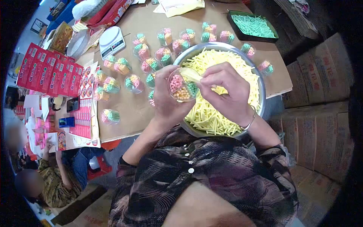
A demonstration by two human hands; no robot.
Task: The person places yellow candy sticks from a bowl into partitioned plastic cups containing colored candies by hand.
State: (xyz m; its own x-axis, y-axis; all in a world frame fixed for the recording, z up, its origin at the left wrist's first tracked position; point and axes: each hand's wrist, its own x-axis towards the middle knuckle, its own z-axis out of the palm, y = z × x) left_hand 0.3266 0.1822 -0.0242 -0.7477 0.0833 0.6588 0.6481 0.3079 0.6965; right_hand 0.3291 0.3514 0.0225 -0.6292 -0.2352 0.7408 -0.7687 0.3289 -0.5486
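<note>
My left hand (165, 100) is wrapped round a clear plastic cup (183, 99), its mouth tilted up toward me. Pink, orange and green stick pieces stand in separate groups inside it. With thumb and fingers my right hand (228, 89) pinches a small bundle of pale yellow sticks (193, 75) at the cup's rim, and the bundle's far end reaches into the cup's upper part. Below both hands, a large metal bowl (262, 89) holds a heap of loose yellow sticks (215, 123). A bracelet circles my right wrist.
Several filled cups (133, 83) stand across the brown tabletop (128, 126). A black tray (252, 38) of green sticks lies at the back right, a white scale (112, 41) at the back left. Red printed cards (49, 72) are on the left. Stacked cartons (314, 132) flank the right; another person (60, 181) sits lower left.
</note>
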